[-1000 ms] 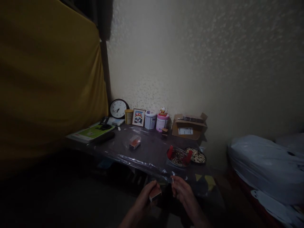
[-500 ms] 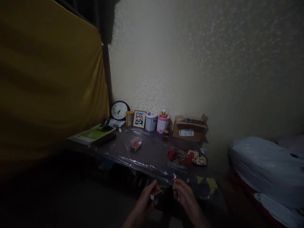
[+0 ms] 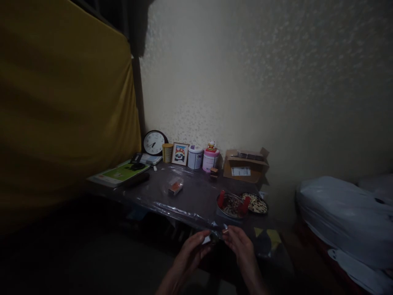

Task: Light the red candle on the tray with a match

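Note:
In a dim room both my hands are raised in front of the near edge of a low table (image 3: 196,196) covered in clear plastic. My left hand (image 3: 192,250) is closed on a small matchbox (image 3: 206,239), which shows only partly between the fingers. My right hand (image 3: 241,245) pinches a thin matchstick (image 3: 225,231) with its tip close to the box. The two hands almost meet. Just beyond them on the table stand a round patterned dish (image 3: 231,205) with two red candles (image 3: 221,198) and a second patterned dish (image 3: 256,203).
Along the wall stand a clock (image 3: 153,142), a yellow cup (image 3: 167,152), a framed panda picture (image 3: 180,153), two tins (image 3: 195,157), and an open cardboard box (image 3: 246,165). A bagged matchbox (image 3: 175,187) and books (image 3: 118,173) lie on the table. A yellow curtain (image 3: 61,106) hangs left; white bedding (image 3: 344,213) lies right.
Both hands have risen slightly and drawn together. The matchstick, upright before, now points toward the matchbox, which has turned so less of it shows.

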Tool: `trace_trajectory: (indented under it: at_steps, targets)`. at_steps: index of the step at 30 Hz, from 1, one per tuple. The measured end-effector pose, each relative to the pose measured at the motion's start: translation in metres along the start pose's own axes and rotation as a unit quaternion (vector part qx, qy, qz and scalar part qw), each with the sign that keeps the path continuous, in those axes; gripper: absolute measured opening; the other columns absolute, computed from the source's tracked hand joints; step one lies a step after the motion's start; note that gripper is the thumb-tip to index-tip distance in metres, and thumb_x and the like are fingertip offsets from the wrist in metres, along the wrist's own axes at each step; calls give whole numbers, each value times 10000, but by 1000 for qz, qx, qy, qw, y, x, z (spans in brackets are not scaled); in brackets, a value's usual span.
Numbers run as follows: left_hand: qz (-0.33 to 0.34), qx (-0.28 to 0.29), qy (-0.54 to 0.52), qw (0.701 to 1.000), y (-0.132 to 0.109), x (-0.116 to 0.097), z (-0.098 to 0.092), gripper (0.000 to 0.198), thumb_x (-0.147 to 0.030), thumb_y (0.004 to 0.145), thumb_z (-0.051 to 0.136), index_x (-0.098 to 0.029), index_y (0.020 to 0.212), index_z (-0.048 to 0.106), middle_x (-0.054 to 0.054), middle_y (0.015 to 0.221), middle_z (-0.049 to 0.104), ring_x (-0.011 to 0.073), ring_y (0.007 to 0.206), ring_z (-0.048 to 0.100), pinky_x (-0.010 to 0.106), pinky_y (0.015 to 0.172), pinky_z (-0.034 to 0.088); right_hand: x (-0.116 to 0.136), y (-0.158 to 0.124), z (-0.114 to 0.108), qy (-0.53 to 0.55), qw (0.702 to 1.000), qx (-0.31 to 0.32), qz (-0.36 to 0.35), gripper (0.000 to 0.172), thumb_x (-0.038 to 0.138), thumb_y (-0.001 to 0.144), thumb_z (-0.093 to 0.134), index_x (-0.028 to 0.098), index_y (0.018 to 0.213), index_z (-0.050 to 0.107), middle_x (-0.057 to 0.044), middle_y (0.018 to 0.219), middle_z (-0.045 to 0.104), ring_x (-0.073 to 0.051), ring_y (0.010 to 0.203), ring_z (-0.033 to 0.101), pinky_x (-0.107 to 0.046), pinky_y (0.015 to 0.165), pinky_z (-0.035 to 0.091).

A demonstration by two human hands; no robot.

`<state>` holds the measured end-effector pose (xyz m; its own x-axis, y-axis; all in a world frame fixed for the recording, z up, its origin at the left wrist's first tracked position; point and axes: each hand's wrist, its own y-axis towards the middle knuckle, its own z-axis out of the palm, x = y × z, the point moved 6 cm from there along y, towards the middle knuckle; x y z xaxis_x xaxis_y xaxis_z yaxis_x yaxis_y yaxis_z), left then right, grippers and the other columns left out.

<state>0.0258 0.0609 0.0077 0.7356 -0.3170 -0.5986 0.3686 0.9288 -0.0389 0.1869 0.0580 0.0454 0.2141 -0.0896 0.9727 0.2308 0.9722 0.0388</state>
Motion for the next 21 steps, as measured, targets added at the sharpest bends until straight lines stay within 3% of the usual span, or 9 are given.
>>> trace_trajectory:
  at_steps: [4, 8, 14, 21]
  targets:
    - [-1, 3, 17, 1000, 2, 0, -2, 250, -214, 684, 670, -143, 922, 699, 104, 1019, 695, 244, 1017, 576, 322, 877, 410, 10, 2, 1, -82, 991, -27, -98, 321, 479, 633, 699, 191, 754, 626, -31, 714, 673, -208, 690, 625, -310, 670, 490]
    - [4, -3, 9, 1000, 3, 1, -1, 197, -207, 692, 665, -160, 881, 697, 80, 952, 706, 218, 963, 600, 309, 856, 420, 16, -7, 7, -188, 965, -32, -182, 220, 424, 744, 607, 206, 771, 625, -40, 771, 677, -210, 749, 620, -301, 706, 470]
    - [10, -6, 21, 1000, 3, 3, 1, 146, -240, 676, 692, -179, 808, 685, 41, 871, 692, 182, 882, 614, 284, 792, 439, 18, -25, 27, -298, 905, 33, -303, 115, 263, 828, 519, 246, 838, 633, -29, 848, 679, -193, 835, 622, -285, 777, 456]
    - [31, -16, 40, 999, 6, 3, -2, 199, -256, 639, 729, -159, 807, 685, 49, 818, 694, 155, 791, 615, 278, 800, 429, 20, -30, 34, -341, 871, 49, -352, 150, 214, 835, 502, 259, 870, 641, -32, 870, 688, -195, 838, 634, -304, 775, 483]
